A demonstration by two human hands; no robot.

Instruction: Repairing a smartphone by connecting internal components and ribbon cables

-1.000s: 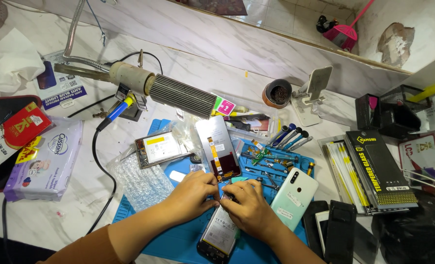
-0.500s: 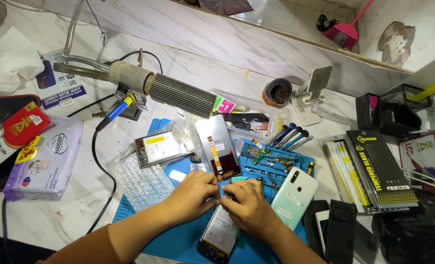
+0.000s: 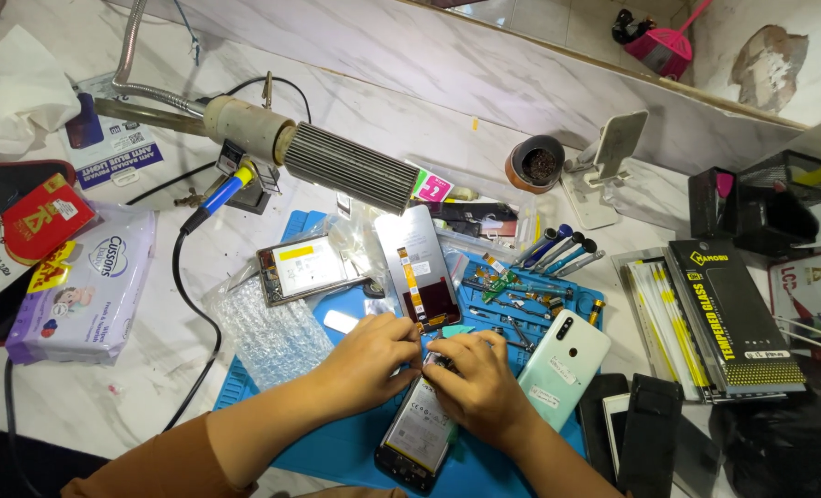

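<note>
The white marble surface [image 3: 355, 101] is carrying everything, and the blue mat [image 3: 355, 443] lying on it is serving as the landmark. A ribbed grey lamp [image 3: 323, 157] is hanging over the mat's far edge, shining down. Left of the mat, well apart, a pack of wipes [image 3: 83, 286] is lying flat. Right of the mat, a black box of screen protectors [image 3: 733, 318] is sitting near a stack of dark cases. A sheet of bubble wrap [image 3: 267, 332] is overlapping the mat's left edge. On the mat's right side, a mint-green back cover [image 3: 565, 367] is lying tilted. Toward the mat's far half, a detached screen [image 3: 417, 267] is lying face down, with 1 small framed part [image 3: 301, 267] just beside it on the left.

Near the mat's front edge, the opened phone [image 3: 419, 429] is lying flat, its battery showing. The left hand [image 3: 369, 355] is pressing on the phone's top end, fingers curled narrow. The right hand [image 3: 479, 383] is touching the same end, fingers bent close; whether they are pinching a tool, I cannot tell.
</note>
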